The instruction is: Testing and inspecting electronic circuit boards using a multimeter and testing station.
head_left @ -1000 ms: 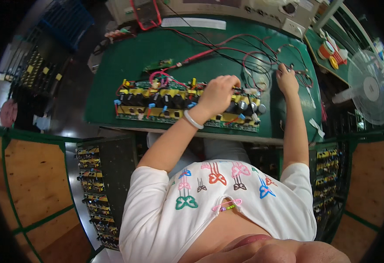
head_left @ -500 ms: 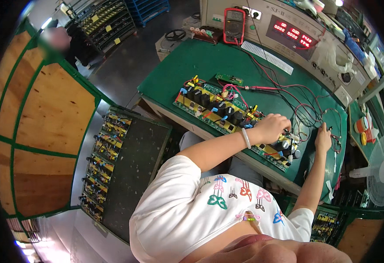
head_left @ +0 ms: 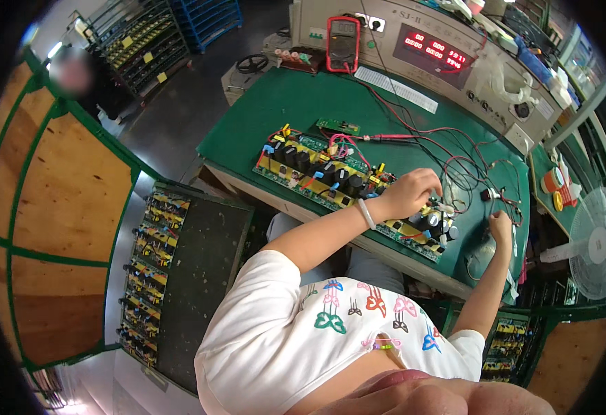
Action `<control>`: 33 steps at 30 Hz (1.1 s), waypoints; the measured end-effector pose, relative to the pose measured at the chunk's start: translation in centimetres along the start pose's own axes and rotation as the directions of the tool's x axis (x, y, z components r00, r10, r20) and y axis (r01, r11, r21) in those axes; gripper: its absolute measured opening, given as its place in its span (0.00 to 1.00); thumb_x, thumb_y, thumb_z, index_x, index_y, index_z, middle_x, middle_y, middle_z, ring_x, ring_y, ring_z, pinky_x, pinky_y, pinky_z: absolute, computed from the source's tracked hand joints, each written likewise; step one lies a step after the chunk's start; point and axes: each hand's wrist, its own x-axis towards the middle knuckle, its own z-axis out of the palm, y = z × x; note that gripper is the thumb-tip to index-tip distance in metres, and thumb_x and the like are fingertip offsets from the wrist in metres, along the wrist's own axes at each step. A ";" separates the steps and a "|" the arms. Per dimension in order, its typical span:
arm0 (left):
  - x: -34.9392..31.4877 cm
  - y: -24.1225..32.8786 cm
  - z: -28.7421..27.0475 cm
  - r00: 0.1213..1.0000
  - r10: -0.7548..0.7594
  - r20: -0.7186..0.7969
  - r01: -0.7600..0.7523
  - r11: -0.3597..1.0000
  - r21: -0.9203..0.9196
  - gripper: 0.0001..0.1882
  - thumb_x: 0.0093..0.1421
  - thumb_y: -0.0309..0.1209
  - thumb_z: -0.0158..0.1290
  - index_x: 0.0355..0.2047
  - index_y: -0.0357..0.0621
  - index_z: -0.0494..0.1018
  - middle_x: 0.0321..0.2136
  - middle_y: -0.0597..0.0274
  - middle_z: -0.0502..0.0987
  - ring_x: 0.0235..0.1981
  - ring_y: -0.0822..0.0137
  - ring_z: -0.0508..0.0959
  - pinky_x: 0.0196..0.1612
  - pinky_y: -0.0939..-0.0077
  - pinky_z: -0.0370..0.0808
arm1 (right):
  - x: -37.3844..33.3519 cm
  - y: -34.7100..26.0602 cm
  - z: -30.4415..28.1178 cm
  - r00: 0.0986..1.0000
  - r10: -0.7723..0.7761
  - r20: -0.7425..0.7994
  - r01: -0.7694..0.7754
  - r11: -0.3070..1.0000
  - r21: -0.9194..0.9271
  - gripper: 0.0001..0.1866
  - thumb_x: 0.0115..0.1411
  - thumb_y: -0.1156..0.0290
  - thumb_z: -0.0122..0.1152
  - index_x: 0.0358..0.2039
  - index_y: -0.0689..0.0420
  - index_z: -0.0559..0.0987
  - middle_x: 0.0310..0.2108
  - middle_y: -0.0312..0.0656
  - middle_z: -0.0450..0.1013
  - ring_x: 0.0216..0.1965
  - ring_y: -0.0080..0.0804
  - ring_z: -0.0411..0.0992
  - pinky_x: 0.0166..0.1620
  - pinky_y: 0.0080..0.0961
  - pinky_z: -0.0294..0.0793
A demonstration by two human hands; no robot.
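A long circuit board (head_left: 324,173) with black capacitors, yellow parts and blue parts lies along the front of the green bench. My left hand (head_left: 411,194) hovers above its right part, fingers bent and apart from the thumb, with nothing visible between them. White connectors (head_left: 443,209) sit just beside those fingertips. At the right of the bench, my right hand (head_left: 501,227) is closed, its fingertips together; what they pinch is too small to make out. Just beyond it lies a small black switch-like part (head_left: 490,194) joined to wires.
Red and black leads (head_left: 455,159) tangle across the bench's right side. A red multimeter (head_left: 343,45) leans on the test console (head_left: 427,48). A small green board (head_left: 337,126) lies behind the long one. More boards (head_left: 147,277) line a rack at left; a fan (head_left: 597,242) stands at right.
My left hand has lifted slightly off the connectors and its fingers have parted. My right hand has come nearer to me, away from the black part. The whole view has shifted a little.
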 end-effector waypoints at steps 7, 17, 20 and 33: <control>-0.7 2.4 0.3 0.999 0.033 0.020 -0.030 0.993 -0.116 0.12 0.55 0.12 0.49 0.36 0.39 0.75 0.37 0.55 0.76 0.38 0.56 0.79 0.41 0.66 0.77 | -2.7 -2.5 -2.7 0.953 -0.030 0.300 -0.108 0.894 0.434 0.11 0.56 0.69 0.66 0.34 0.62 0.76 0.26 0.41 0.75 0.26 0.29 0.75 0.31 0.27 0.73; -3.1 7.6 2.5 0.809 -0.220 0.545 0.557 0.584 -0.590 0.37 0.66 0.27 0.58 0.71 0.43 0.53 0.55 0.55 0.73 0.36 0.74 0.75 0.41 0.78 0.75 | -12.1 -11.6 -10.2 0.926 -0.299 0.229 -0.157 0.246 0.956 0.10 0.66 0.69 0.61 0.46 0.56 0.73 0.31 0.34 0.73 0.22 0.16 0.67 0.21 0.14 0.63; -3.7 8.3 2.5 0.756 -0.147 0.638 0.639 0.379 -0.669 0.34 0.67 0.28 0.58 0.69 0.41 0.54 0.51 0.55 0.76 0.39 0.74 0.78 0.43 0.79 0.75 | -13.0 -13.2 -9.8 0.938 -0.305 0.164 -0.127 0.139 0.982 0.10 0.72 0.71 0.55 0.50 0.56 0.69 0.36 0.43 0.77 0.26 0.21 0.72 0.27 0.18 0.70; -12.7 7.5 -7.6 0.798 -0.385 0.464 0.500 0.852 -0.154 0.16 0.57 0.12 0.56 0.43 0.39 0.83 0.45 0.57 0.75 0.43 0.63 0.78 0.48 0.71 0.77 | -15.6 -16.4 -3.9 0.934 -0.288 -0.210 0.034 -0.515 0.857 0.08 0.74 0.74 0.48 0.52 0.53 0.65 0.44 0.48 0.75 0.31 0.24 0.77 0.35 0.20 0.79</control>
